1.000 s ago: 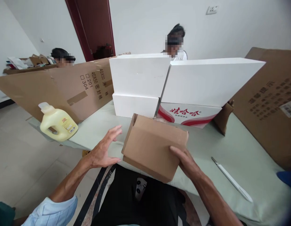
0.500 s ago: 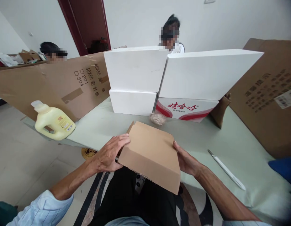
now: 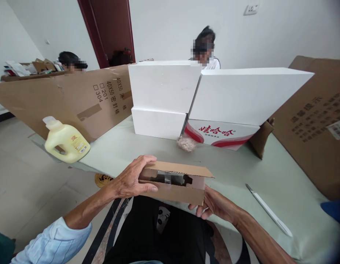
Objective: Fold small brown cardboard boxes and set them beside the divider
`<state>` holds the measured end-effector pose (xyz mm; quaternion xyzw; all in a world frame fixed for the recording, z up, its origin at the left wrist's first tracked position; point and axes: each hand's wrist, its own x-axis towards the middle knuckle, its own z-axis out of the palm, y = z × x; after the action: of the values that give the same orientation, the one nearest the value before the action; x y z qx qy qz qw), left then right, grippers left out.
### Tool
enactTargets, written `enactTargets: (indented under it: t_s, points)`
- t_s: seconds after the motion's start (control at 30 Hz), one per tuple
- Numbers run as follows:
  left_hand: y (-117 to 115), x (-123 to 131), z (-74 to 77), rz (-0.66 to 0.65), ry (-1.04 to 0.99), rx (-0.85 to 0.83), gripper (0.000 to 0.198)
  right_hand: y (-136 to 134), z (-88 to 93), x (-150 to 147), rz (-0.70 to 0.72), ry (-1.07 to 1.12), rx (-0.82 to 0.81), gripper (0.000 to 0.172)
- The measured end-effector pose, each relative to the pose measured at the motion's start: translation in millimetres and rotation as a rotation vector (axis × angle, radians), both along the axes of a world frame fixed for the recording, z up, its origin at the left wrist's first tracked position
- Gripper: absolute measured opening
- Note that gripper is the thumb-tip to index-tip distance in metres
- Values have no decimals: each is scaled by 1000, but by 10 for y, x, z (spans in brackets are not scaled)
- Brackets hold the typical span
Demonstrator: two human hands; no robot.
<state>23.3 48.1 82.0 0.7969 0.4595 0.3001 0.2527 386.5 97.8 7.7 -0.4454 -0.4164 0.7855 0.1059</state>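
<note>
Between my two hands is a small brown cardboard box (image 3: pixel 175 194), tilted so its gaping side faces me. Through the gap I see something dark with a strip of clear tape; what it is I cannot make out. My left hand (image 3: pixel 135 179) grips the box's left end, thumb on the front wall and fingers over the top. My right hand (image 3: pixel 211 203) holds the lower right corner from beneath, fingers curled under it. To the right on the table lies a white-handled scalpel-like knife (image 3: pixel 269 209), apart from my hand.
White boxes (image 3: pixel 164 88) stand stacked beyond my hands, above a printed carton (image 3: pixel 222 134). A clear bag of small bits (image 3: pixel 186 143) lies before them. A yellow jug (image 3: pixel 67 141) stands left. Large cardboard sheets (image 3: pixel 104 102) flank the table (image 3: pixel 227 165). Two people sit behind.
The box has been tipped, so its open side now faces me instead of its broad flat face. My right hand has slid down under its corner. The view has shifted slightly.
</note>
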Motion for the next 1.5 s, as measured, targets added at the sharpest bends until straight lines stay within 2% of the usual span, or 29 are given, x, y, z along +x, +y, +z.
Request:
enactTargets:
  t_s: [0.07,0.13,0.23,0.3,0.37,0.43,0.5,0.6,0.73,0.83,1.03,1.1,1.13,1.23,1.27,1.33,1.5]
  points:
    - [30,14,-5,9,14,-35,80,27,-1,20,8,-97,114,71]
    - [72,31,-12,27,19,-37,74,49,54,31,-56,-225,345,73]
    - [127,68,15,76,30,-53,67,6,264,-6,-348,-417,922,65]
    - [148,101,61,110,38,-86,64,-78,441,-92,-477,-432,1354,46]
    - [157,143,114,139,36,-105,52,-165,587,-232,-412,-371,1683,24]
    - [157,189,154,160,34,-94,37,-212,682,-400,-245,-362,1838,22]
    - [150,232,170,175,38,-69,29,-204,746,-565,-110,-449,1847,27]
    - [140,271,145,184,36,-22,29,-137,848,-763,28,-577,1713,27]
    - [162,288,60,168,-2,14,34,-71,953,-931,97,-574,1522,21]
    - [204,302,-6,147,-76,39,37,-48,888,-989,22,-484,1512,14]
    - [252,256,-120,86,-284,104,38,-34,614,-987,-168,-165,1814,13]
    - [228,193,-148,28,-234,90,40,-40,557,-978,-203,-143,1874,13]
    - [209,157,-156,-13,-173,90,48,-44,537,-974,-216,-148,1897,13]
    - [131,59,-154,-98,76,119,105,-57,505,-971,-237,-134,1952,18]
    - [104,39,-148,-100,143,135,116,-63,503,-974,-238,-116,1965,19]
    - [62,20,-138,-91,221,176,120,-81,511,-983,-238,-78,1978,22]
    - [39,45,-156,-92,277,287,106,-137,536,-1002,-277,14,1962,28]
